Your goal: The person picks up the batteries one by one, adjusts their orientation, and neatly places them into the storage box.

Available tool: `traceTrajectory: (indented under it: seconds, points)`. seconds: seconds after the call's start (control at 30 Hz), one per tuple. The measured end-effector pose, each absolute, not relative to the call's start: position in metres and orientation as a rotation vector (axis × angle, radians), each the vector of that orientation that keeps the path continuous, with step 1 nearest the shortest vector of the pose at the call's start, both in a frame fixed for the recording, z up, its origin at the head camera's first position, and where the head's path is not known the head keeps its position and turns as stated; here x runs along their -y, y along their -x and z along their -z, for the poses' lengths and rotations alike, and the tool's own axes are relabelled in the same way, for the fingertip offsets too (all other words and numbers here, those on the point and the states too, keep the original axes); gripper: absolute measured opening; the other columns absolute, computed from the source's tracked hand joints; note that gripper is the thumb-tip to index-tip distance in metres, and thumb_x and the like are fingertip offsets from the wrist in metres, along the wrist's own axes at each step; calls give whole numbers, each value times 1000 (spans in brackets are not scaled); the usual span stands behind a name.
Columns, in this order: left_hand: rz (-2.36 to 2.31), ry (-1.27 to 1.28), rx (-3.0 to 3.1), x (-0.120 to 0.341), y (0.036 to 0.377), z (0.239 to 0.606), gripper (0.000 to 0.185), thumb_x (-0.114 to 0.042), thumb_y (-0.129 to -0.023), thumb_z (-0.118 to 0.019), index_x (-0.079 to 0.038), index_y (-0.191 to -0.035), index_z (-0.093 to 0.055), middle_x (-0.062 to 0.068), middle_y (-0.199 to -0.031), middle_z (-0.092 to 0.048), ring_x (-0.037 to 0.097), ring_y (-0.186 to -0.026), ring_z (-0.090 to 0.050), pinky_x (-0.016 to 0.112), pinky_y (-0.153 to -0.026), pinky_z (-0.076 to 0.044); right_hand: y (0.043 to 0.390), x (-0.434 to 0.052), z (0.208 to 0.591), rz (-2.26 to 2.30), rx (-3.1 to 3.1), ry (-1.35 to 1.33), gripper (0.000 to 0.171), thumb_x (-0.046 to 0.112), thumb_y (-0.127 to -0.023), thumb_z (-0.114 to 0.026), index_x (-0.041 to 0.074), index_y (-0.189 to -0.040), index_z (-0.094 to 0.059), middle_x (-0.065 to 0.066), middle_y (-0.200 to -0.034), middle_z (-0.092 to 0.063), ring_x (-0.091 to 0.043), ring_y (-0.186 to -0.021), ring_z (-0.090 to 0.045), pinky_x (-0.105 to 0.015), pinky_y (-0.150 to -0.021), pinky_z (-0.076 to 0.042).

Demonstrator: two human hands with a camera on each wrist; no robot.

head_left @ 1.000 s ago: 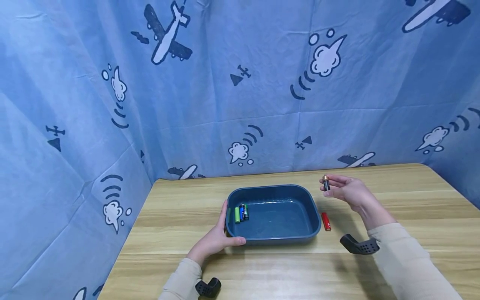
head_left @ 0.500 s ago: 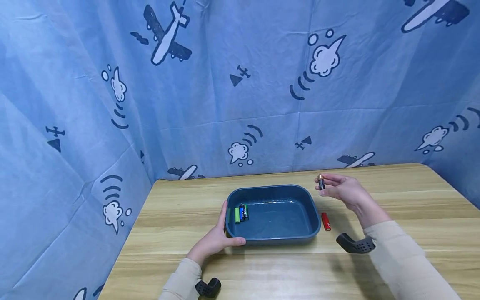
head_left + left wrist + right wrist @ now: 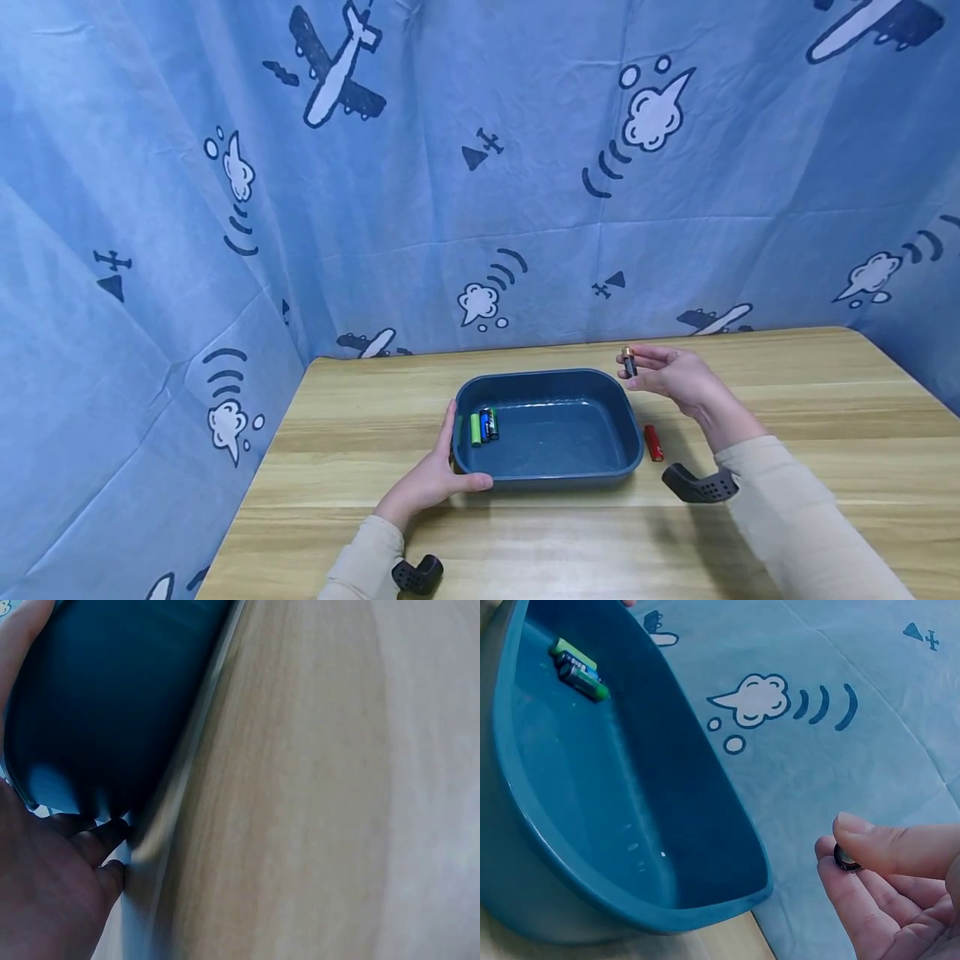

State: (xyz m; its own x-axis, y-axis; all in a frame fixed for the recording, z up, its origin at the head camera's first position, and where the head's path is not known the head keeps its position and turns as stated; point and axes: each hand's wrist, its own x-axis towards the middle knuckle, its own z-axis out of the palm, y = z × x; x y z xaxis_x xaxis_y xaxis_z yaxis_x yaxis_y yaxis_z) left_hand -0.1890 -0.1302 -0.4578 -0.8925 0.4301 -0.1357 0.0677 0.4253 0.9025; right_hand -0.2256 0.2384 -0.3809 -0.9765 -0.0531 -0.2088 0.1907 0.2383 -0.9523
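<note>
Fingers of our right hand [image 3: 675, 379] pinched the black battery [image 3: 629, 363] upright just beyond the blue tray's [image 3: 550, 479] far right corner, while our left hand [image 3: 438, 475] gripped its left rim.

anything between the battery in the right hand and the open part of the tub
Nothing visible. The right hand pinches the battery in the air by the tub's far right corner. The tub floor there is bare; three batteries lie at its left end.
</note>
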Motion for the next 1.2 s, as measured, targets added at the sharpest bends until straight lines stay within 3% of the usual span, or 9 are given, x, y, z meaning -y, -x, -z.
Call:
traceTrajectory:
  seconds: [1.2]
  points:
    - [-1445,-399,-2341,130,189,458,118,-45,-72,-76,-32,-147,13,10,-155,4,39,-137,-12,60,-104,-18,236,-210,376,1859,-2251,-64,66,0,-82,-68,-7,-138,-35,-28,-133,-43,-15,-97,-64,-32,-87,-47]
